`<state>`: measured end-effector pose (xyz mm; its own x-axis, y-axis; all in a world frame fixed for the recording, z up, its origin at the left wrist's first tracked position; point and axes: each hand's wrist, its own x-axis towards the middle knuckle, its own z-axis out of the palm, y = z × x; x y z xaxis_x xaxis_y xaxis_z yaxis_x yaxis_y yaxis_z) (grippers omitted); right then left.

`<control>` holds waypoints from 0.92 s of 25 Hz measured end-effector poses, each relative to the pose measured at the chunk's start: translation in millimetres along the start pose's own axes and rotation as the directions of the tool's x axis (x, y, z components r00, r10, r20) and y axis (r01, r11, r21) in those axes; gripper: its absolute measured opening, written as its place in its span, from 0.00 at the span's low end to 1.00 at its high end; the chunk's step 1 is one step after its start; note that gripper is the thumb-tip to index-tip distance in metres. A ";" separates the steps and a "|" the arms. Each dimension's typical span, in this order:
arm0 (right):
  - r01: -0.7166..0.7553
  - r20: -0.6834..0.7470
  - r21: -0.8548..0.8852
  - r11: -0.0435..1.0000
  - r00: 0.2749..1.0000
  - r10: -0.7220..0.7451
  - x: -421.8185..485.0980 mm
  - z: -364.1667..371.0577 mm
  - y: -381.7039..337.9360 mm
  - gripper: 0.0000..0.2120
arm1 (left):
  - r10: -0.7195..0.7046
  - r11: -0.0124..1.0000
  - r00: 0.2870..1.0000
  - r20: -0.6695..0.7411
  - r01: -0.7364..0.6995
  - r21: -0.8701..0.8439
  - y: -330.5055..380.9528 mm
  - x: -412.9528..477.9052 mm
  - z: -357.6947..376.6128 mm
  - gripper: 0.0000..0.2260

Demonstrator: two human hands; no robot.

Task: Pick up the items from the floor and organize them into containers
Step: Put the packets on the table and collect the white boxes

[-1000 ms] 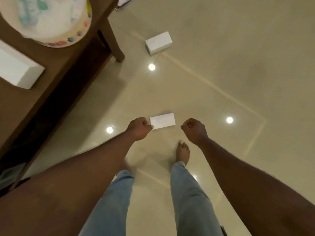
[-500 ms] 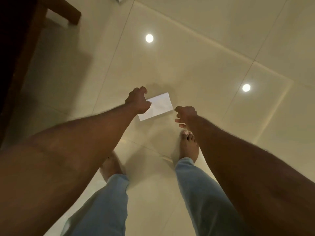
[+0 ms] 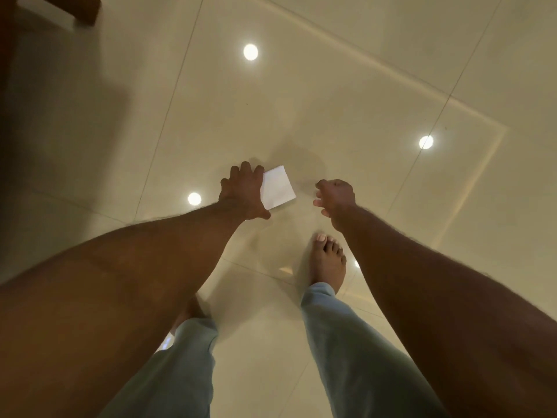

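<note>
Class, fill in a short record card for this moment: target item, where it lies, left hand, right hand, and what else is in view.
Target item: white box
Where it lies: on the tiled floor, ahead of the bare foot
Left hand: fingers spread, covering the box's left edge; grip not yet closed
Right hand: loosely curled, empty, apart from the box
Also in view: dark wooden furniture leg, top left

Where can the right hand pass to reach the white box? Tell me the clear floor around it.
Bare tile lies beyond the white box up to the light reflections, and right of it, between the box and the right hand. The box's left edge is crowded by the left hand; the bare foot sits nearer.
</note>
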<state>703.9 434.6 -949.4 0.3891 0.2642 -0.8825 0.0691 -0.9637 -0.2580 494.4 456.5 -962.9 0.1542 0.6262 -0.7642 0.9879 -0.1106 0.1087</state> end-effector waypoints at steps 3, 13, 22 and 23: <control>0.017 0.013 0.008 1.000 1.000 -0.017 -10.5 2.5 -8.0 0.08 | -0.058 0.996 0.997 -0.041 0.055 -0.068 -4.2 -8.7 -10.2 0.47; 0.175 0.141 0.009 0.985 0.975 -0.174 -214.9 -24.8 -142.1 0.12 | -0.490 0.603 0.862 -0.134 0.224 -0.766 -57.3 -176.4 -215.4 0.42; 0.383 0.238 -0.102 0.918 0.906 -0.351 -462.4 19.6 -220.7 0.05 | -0.829 0.050 0.558 0.040 0.145 -0.988 -178.2 -424.1 -332.0 0.39; 0.394 0.262 -0.115 0.912 0.898 -0.354 -480.7 30.5 -227.5 0.05 | -0.847 0.014 0.528 0.065 0.144 -0.989 -196.4 -438.8 -332.9 0.40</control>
<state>473.1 528.1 -478.5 0.0844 0.5890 -0.8037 0.3215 -0.7795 -0.5375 238.2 460.4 -437.3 -0.7561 0.3745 -0.5367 0.0529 0.8524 0.5203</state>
